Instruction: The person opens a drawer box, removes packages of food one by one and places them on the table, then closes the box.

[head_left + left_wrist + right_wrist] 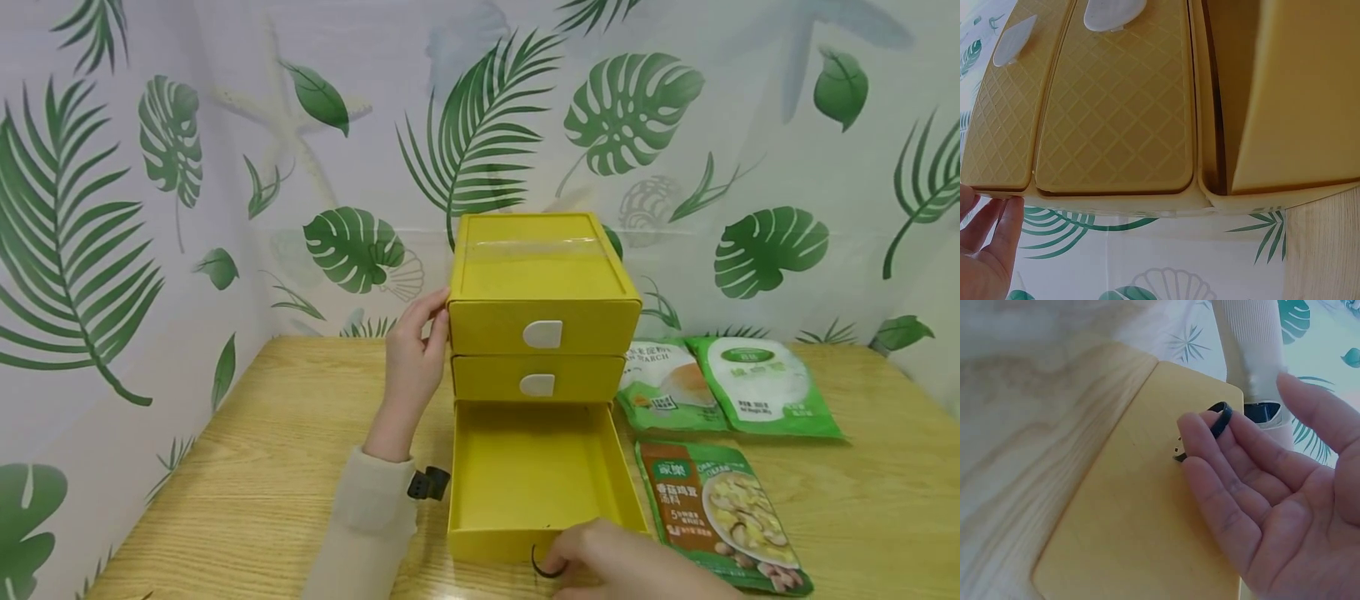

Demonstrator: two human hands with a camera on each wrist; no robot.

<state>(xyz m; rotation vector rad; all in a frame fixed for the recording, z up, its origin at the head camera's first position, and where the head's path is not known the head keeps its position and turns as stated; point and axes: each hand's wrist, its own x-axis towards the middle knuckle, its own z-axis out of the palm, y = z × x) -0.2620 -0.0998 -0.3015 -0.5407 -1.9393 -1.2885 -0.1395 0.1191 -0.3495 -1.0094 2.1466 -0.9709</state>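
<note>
A yellow three-drawer cabinet (pixel 534 271) stands on the table, its top two drawers closed. The bottom drawer (pixel 532 471) is pulled out, and its inside shows bare. My left hand (pixel 412 358) rests its fingertips against the cabinet's upper left side, fingers fairly straight. At the bottom drawer's front, my right hand (pixel 626 562) hooks its fingers through a black loop pull (pixel 1226 419), with the thumb held away from it in the right wrist view. White tab pulls (pixel 543 334) sit on the two upper drawers.
Right of the cabinet lie two green-and-white starch bags, a nearer one (pixel 667 392) and a farther one (pixel 765 387). In front of them is a brown-and-green soup packet (pixel 720 517), close beside the open drawer. A leaf-print backdrop (pixel 480 125) stands behind the wooden table (pixel 285 467).
</note>
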